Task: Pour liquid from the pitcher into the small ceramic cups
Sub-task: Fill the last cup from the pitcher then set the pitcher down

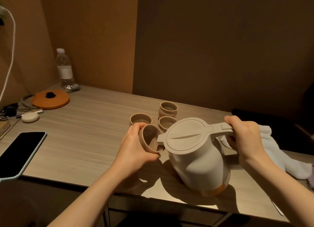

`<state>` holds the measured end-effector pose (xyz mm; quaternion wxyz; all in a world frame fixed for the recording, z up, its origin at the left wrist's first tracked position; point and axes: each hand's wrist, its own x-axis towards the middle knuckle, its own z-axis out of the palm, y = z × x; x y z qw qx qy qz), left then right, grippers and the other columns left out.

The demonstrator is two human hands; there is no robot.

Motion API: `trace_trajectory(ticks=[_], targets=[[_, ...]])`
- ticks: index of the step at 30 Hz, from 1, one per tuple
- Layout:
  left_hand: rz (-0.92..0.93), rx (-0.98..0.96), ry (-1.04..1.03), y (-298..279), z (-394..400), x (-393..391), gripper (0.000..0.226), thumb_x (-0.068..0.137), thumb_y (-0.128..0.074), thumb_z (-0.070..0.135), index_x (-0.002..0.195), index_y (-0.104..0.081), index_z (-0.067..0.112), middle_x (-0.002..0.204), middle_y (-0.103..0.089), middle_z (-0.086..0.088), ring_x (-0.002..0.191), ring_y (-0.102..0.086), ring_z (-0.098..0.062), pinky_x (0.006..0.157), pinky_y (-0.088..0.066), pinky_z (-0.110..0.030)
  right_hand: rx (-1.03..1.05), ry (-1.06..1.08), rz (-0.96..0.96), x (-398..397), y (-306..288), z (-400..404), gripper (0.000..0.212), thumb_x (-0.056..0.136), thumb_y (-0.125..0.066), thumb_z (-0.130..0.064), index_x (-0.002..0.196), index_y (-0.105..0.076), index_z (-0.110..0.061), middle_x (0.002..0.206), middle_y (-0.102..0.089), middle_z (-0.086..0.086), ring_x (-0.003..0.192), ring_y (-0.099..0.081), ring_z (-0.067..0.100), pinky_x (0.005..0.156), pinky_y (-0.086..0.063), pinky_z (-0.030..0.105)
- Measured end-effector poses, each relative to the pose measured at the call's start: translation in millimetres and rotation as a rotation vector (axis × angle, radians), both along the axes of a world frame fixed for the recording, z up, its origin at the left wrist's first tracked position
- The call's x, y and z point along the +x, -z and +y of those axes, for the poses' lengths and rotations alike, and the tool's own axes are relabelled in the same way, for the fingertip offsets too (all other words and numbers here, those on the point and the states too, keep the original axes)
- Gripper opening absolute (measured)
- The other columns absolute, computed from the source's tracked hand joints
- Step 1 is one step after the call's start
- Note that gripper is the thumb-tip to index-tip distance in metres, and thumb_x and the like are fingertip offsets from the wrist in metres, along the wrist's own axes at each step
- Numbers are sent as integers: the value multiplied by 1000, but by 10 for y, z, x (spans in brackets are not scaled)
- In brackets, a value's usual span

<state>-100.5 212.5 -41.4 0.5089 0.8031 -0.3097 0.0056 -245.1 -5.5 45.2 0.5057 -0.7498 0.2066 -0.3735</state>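
While tilted with spout over the held cup (150,139), pitcher (195,152) gripped at handle by right hand (244,135), base near table (85,124) front edge. Left hand (136,145) clasping cup, canted toward spout. Judged mid-pour, fourth cup; three cups (167,113) behind look filled. Next: level off, set cup down. Stream itself hard to make out; fill level hidden by spout. White cloth (271,152) beyond handle.

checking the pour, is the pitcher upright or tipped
Tipped: the pitcher leans left, spout at the rim of the cup in the left hand; right hand grips its handle.
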Motion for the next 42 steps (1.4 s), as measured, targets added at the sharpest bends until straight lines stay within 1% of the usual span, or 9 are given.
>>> trace_trajectory(ticks=[4, 8, 15, 20, 25, 32, 34, 38, 42], targets=[[-3, -2, -6, -11, 20, 5, 85, 50, -92, 25, 120, -45, 33, 119, -52, 12, 109, -48, -6, 78, -36, -10, -20, -10, 3, 38, -14, 1, 58, 90, -53, -21, 32, -45, -19, 33, -35, -6, 33, -32, 5, 35, -27, 17], [-4, 2, -13, -3, 28, -1, 86, 50, -92, 24, 122, -46, 30, 121, -52, 10, 111, -49, -7, 82, -39, -16, -29, -20, 12, 72, -29, -4, 59, 91, -52, -21, 32, -47, -19, 33, -36, -7, 32, -32, 5, 35, -27, 17], [-6, -2, -19, -1, 30, 7, 85, 52, -92, 22, 123, -46, 28, 122, -52, 9, 112, -49, -8, 86, -42, -21, -23, -27, 23, 132, -58, -2, 61, 91, -53, -20, 30, -46, -19, 32, -35, -8, 30, -31, 4, 34, -26, 16], [2, -11, -20, 21, 47, 15, 85, 52, -92, 22, 122, -46, 30, 121, -52, 10, 112, -50, -9, 85, -43, -20, -56, -32, 44, 189, -70, 5, 59, 89, -54, -22, 31, -48, -18, 32, -37, -7, 32, -33, 4, 35, -27, 17], [5, -11, -25, 52, 70, 27, 85, 51, -92, 24, 122, -45, 31, 122, -52, 11, 111, -50, -8, 83, -41, -16, -88, -18, 69, 241, -72, 10, 57, 88, -55, -26, 32, -50, -18, 32, -39, -7, 33, -34, 5, 37, -29, 18], [18, -22, -25, 78, 91, 34, 86, 50, -93, 24, 121, -44, 32, 121, -52, 11, 111, -50, -8, 82, -39, -13, -106, -34, 83, 280, -88, 25, 57, 87, -55, -25, 31, -51, -18, 31, -38, -7, 32, -34, 4, 37, -29, 16], [18, -18, -25, 80, 97, 38, 87, 50, -93, 25, 122, -45, 31, 121, -52, 11, 111, -50, -8, 82, -39, -13, -110, -31, 91, 291, -89, 26, 57, 87, -55, -25, 31, -51, -18, 32, -39, -7, 33, -35, 4, 38, -29, 17], [13, -16, -28, 86, 117, 40, 87, 50, -93, 24, 123, -46, 30, 121, -52, 11, 111, -50, -8, 80, -40, -13, -130, -34, 110, 333, -94, 37, 56, 88, -55, -26, 32, -52, -18, 34, -42, -6, 36, -38, 4, 47, -32, 27], [17, -12, -31, 93, 129, 46, 88, 49, -93, 24, 123, -46, 31, 122, -52, 11, 112, -50, -8, 81, -40, -14, -149, -30, 116, 364, -99, 57, 56, 88, -55, -28, 33, -53, -20, 34, -43, -5, 36, -39, 3, 48, -33, 28]])
